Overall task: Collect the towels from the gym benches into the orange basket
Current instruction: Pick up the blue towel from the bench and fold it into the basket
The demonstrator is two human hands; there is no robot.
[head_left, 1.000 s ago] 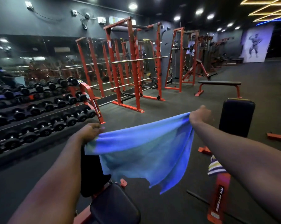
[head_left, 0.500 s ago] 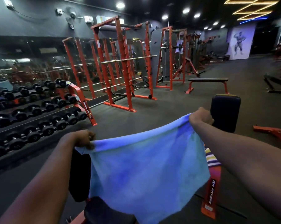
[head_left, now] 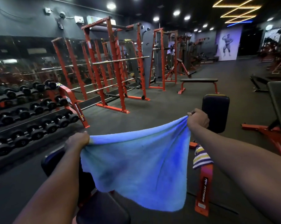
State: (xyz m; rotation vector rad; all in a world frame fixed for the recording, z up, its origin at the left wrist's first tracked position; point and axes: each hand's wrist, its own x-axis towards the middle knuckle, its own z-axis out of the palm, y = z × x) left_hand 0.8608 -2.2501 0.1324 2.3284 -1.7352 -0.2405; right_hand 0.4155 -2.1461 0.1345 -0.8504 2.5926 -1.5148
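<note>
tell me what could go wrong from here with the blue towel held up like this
The blue towel, stretched between the left hand and right hand, hides the floor and bench below, so a trip seems possible. The striped towel by the right forearm might get overlooked. No orange basket is in view.

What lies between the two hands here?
In the head view, only the blue towel, stretched between left hand and right hand, each gripping a top corner.

Towel spread in front of the near bench, dumbbell rack to the left of the towel, striped cloth just right of it, upright pad behind its right corner, squat racks and flat bench far behind.
</note>
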